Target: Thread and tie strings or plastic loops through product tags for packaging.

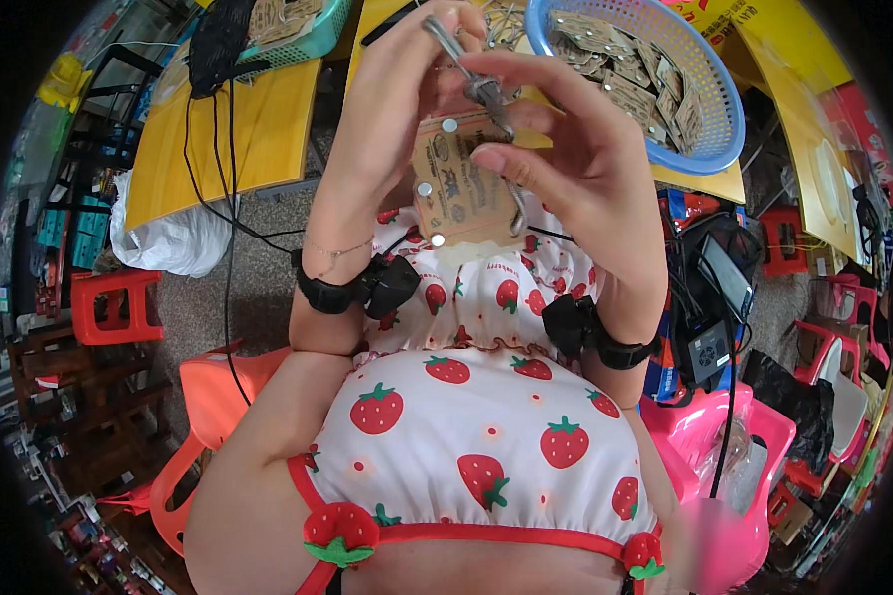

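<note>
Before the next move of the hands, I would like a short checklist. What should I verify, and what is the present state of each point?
1. Brown card raised between left hand and right hand: ok.
2. White dots visible on the card: ok, three along its left side.
3. Silver metal piece at the fingers: ok; it slants across the card's upper part.
4. Metal piece fastened to the card: cannot tell.
5. Blue basket holding similar cards: ok, in a loose pile.
6. Card's reverse side: cannot tell, it is hidden.
</note>
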The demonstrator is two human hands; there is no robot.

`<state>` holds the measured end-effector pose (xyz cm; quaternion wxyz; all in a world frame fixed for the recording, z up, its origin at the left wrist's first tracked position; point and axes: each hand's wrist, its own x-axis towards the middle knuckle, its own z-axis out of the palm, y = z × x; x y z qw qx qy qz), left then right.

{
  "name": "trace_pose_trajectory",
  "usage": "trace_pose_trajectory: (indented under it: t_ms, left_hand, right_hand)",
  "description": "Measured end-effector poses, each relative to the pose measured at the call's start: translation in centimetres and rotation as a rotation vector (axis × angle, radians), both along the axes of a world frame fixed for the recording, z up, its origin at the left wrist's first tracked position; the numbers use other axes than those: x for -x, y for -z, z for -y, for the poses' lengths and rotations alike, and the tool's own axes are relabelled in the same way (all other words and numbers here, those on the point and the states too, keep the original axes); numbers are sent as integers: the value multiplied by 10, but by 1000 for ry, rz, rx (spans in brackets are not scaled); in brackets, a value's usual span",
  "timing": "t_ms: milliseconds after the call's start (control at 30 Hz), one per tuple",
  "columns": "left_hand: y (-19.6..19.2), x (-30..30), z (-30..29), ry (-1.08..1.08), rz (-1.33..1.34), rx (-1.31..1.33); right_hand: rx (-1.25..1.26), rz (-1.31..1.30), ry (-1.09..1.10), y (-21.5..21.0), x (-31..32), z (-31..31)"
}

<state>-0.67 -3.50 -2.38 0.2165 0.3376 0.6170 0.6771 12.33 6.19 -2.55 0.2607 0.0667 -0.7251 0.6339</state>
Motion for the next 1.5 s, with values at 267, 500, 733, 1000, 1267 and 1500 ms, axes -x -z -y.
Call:
trace_pose_trajectory:
  t_ms: [267,500,733,1000,1267,1500]
  left_hand:
    - [-12,3,5,481,614,-309]
    - [8,5,-1,512,714,-435]
    - [7,9,-1,370,316,-321]
    - [-5,21,14,677,929,-447]
    - [-15,12,20,537,1047,-569]
    - [-15,11,20,521,1033,-613]
  right_hand:
    - [-9,77,7,-4,-6,0]
    - [19,127,14,-4,-7,0]
    - [74,103,-79,-4,-8,3]
    - [52,219,-177,-8,-9,6]
    - [-103,121,-85,-3,-6,3]
    - [-65,151,-160,-9,-10,2]
